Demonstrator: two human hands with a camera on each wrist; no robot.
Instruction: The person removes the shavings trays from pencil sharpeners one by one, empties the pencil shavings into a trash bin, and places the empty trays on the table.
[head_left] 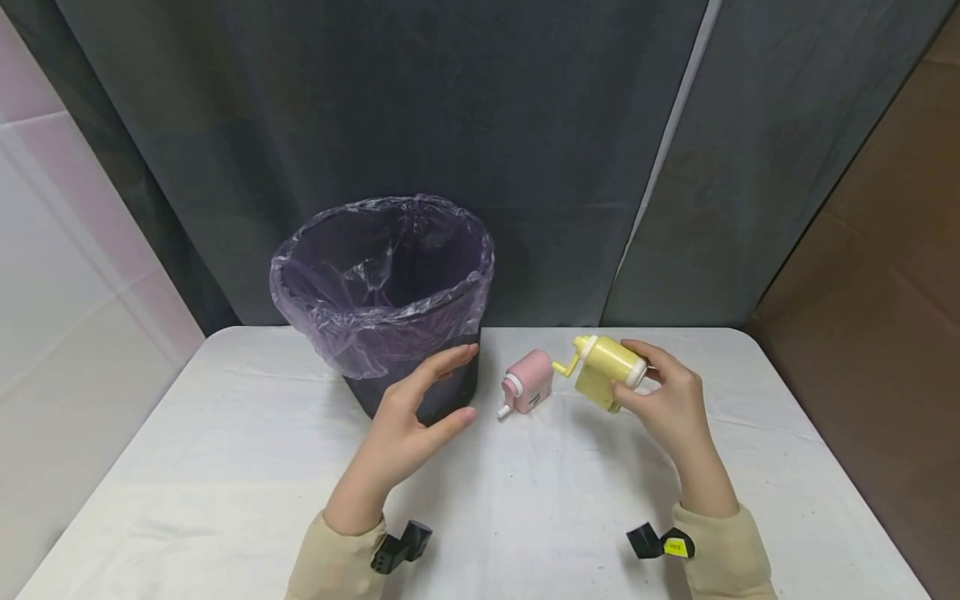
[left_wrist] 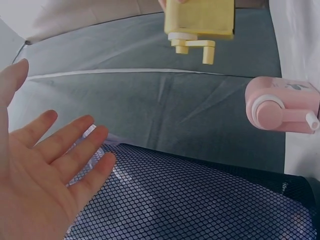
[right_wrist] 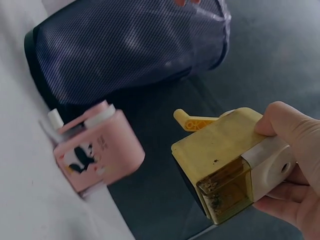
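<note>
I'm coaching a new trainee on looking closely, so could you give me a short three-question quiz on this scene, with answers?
1. Which hand grips the yellow sharpener? A) left only B) right only C) both
2. True or false: the pink sharpener stands on the table.
3. Fill in the colour: the bin is lined with a see-through ____ plastic bag.

Key: 1. B, the right hand. 2. True. 3. Purple.
</note>
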